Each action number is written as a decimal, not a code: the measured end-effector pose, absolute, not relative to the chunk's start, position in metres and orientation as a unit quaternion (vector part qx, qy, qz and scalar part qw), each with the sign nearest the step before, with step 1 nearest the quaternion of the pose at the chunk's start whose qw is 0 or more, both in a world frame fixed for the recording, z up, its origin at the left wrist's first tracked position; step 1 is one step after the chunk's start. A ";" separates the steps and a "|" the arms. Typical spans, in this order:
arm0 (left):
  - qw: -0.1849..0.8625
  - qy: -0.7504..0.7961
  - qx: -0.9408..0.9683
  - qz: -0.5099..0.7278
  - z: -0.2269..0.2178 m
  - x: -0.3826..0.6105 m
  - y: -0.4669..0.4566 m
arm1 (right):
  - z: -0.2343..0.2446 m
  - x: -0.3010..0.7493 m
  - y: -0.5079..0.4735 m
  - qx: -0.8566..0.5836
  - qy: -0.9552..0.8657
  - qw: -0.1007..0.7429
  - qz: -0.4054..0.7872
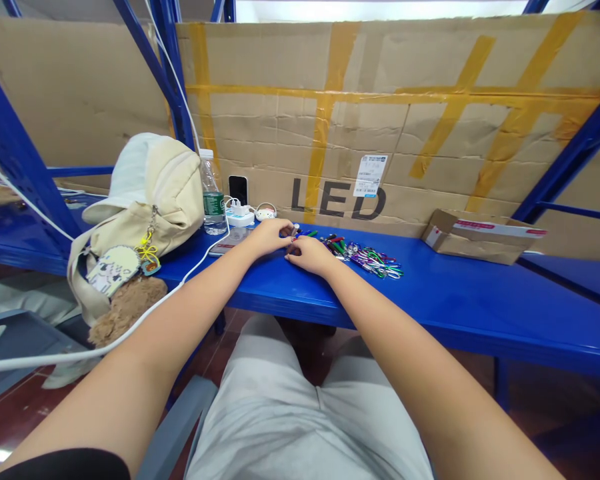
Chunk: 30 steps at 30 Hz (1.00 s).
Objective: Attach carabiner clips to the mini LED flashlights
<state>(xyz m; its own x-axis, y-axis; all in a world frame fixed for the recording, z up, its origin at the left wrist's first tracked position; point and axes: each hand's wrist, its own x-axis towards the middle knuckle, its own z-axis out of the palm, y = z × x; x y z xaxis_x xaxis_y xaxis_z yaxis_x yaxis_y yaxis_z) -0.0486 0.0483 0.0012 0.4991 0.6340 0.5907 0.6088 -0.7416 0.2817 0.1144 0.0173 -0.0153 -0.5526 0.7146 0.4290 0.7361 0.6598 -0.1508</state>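
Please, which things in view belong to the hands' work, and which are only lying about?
Seemingly in the work:
coloured metal pieces, piled by the right hand
small pale item at the left hand

Probably just lying about:
bag
bottle
phone
box

left hand (273, 235) and right hand (310, 255) are close together at blue table (455, 293) | colourful clip-like pieces (375, 259) lie right | backpack (177, 180), bottle (214, 208) stand left | open carton (480, 243) far right

Head view from above the lap (290, 427), facing forward and down, bench (455, 287) near
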 end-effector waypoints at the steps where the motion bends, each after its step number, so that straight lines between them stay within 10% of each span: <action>1: 0.017 0.358 0.866 0.348 0.001 -0.049 0.048 | -0.016 0.115 0.019 -0.414 -0.880 0.231 -0.021; 12: 0.075 0.353 0.881 0.306 0.001 -0.047 0.039 | -0.003 0.143 0.012 -0.432 -0.762 0.483 0.026; 30: 0.122 0.361 0.878 0.291 0.002 -0.045 0.036 | -0.001 0.146 0.005 -0.338 -0.842 0.416 -0.069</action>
<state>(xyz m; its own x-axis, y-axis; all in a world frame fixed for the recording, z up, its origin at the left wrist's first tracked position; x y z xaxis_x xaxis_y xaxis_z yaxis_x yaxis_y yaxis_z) -0.0448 0.0358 0.0025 0.5699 0.7050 0.4220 0.5633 -0.7092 0.4240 0.1459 0.0055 -0.0015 -0.4260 0.5105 0.7469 0.6258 0.7625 -0.1642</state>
